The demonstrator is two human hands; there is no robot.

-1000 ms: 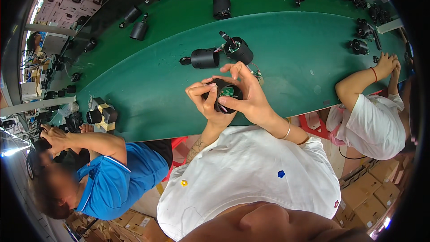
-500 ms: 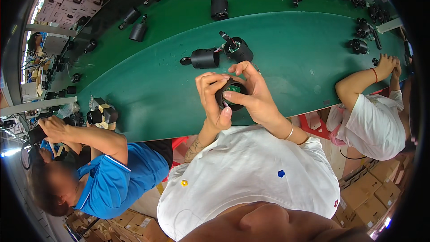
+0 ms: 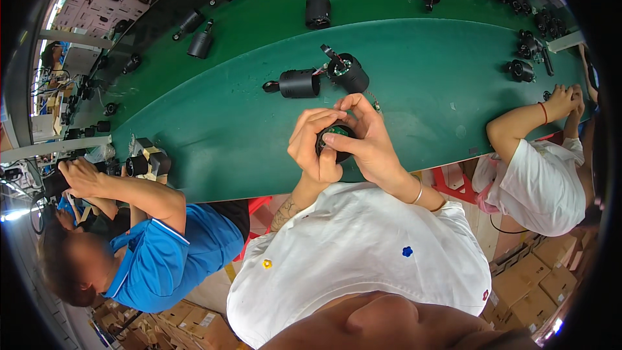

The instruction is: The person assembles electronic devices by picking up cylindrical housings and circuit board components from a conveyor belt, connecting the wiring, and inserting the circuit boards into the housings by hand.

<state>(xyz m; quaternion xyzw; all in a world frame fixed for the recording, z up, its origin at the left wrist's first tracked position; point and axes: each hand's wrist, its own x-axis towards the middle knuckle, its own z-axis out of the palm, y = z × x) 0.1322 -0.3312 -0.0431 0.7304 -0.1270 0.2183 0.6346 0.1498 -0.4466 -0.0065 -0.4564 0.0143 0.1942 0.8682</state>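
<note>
Between my hands, over the near edge of the green table (image 3: 414, 133), is a black round housing (image 3: 350, 157) with its opening facing up. A green circuit board (image 3: 338, 131) shows inside it. My left hand (image 3: 312, 142) wraps round the left side of the housing, its thumb at the near rim. My right hand (image 3: 372, 136) grips the right side, and its thumb presses into the opening over the board. Just beyond my hands a black cylinder (image 3: 299, 83) lies on its side. Beside it an open black cylinder (image 3: 350, 76) shows wires and a board at its top.
More black cylinders (image 3: 318, 11) are spread along the darker green strip at the back, with a cluster (image 3: 528, 42) at the far right. A person in blue (image 3: 188, 246) works at left, another in white (image 3: 541, 181) at right. Cartons (image 3: 528, 272) stand on the floor.
My left fingers and thumb have closed in further over the housing, covering more of its opening. Both hands have shifted slightly right. The cylinders in front lie as before.
</note>
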